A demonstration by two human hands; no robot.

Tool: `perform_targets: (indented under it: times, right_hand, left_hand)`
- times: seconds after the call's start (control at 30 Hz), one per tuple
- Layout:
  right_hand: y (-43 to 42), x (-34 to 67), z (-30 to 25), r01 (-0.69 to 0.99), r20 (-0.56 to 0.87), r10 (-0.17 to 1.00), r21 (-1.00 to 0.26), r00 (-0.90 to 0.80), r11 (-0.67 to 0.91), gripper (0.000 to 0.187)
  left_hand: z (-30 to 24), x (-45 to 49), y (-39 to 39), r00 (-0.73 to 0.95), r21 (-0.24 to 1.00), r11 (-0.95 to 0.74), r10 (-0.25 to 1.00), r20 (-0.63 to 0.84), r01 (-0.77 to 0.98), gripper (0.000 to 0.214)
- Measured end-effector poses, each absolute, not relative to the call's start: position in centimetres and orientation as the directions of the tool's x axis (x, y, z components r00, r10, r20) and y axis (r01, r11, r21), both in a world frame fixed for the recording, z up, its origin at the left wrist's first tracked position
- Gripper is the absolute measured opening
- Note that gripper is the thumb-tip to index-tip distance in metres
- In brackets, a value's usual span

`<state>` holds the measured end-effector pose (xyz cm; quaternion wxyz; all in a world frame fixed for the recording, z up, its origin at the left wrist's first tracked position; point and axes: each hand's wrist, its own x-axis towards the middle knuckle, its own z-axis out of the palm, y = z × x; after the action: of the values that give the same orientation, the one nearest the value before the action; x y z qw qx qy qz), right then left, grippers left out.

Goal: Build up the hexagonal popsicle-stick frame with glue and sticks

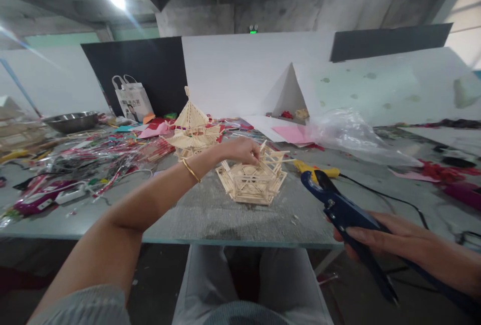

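My left hand (245, 151) is closed in a pinch over the top of a small many-sided frame model (251, 187) built from pale wooden sticks. What its fingertips hold is hidden by the hand and the sticks around it. To the right, past the table's front edge, my right hand (394, 234) grips dark blue hand cutters (347, 209) with a curved jaw. The jaw points up and left toward the model, apart from it. A taller stick pagoda (191, 119) with a pointed roof stands behind my left forearm.
A yellow glue gun (319, 170) with a black cord lies right of the model. Plastic-wrapped craft materials (124, 157) and a metal bowl (71, 121) crowd the left. Clear plastic sheeting (353, 132) and pink paper (293, 134) lie toward the back right.
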<state>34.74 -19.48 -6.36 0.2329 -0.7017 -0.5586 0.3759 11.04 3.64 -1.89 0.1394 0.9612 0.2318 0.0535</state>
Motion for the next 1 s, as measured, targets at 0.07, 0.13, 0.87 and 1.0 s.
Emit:
perform_targets:
  times: [0.07,0.13,0.87,1.0]
  right_hand:
    - [-19.6,35.1,-6.8,0.594,-0.289,0.956,-0.76,0.056,-0.264,0.067]
    - [-19.7,35.6,-7.3,0.571,-0.294,0.955,-0.778,0.04,-0.263,0.065]
    - [-21.4,34.4,-7.5,0.417,-0.266,0.952,-0.856,0.153,-0.306,0.064]
    - [-20.3,35.0,-6.0,0.567,-0.271,0.96,-0.782,0.065,-0.259,0.074]
  left_hand:
    - [-1.8,11.1,3.5,0.879,0.298,-0.842,0.477,0.023,0.449,0.014]
    - [-1.9,11.3,3.5,0.868,0.301,-0.832,0.495,0.025,0.466,0.014]
    - [-2.5,10.7,5.3,0.823,0.517,-0.776,0.526,0.216,0.361,0.01]
    - [-1.2,10.4,4.5,0.804,0.69,-0.664,0.559,0.201,0.289,0.009]
